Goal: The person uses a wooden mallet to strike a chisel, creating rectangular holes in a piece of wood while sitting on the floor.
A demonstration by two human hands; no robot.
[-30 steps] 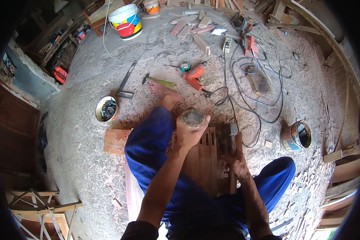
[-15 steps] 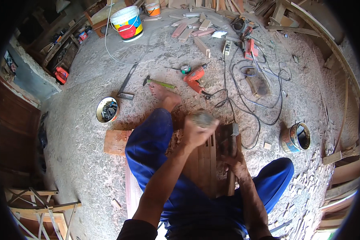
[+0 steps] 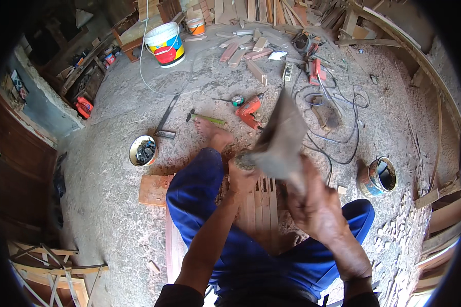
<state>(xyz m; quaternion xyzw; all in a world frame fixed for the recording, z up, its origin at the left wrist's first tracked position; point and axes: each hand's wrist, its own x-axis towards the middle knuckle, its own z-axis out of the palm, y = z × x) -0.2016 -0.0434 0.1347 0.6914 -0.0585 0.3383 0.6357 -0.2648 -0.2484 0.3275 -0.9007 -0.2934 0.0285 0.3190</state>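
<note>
My right hand is wrapped round the handle of a hatchet, raised in front of my knees. Its broad grey wedge-shaped head is smeared by motion and overlaps the view of my left hand. That hand is closed round an upright chisel; only the rough, round end of its handle shows, its blade hidden under my fist. Below lie several long wooden bars side by side between my legs, with narrow slots cut near their far ends.
Beyond my bare foot lie a green-handled hammer, a try square and an orange drill. Tubs stand left and right. Cables loop at the right. Offcuts and a white bucket stand farther back.
My right hand has lifted the hatchet from beside the bars, up and toward my left hand. My left hand has come down and slightly left with the chisel. The view has shifted a little.
</note>
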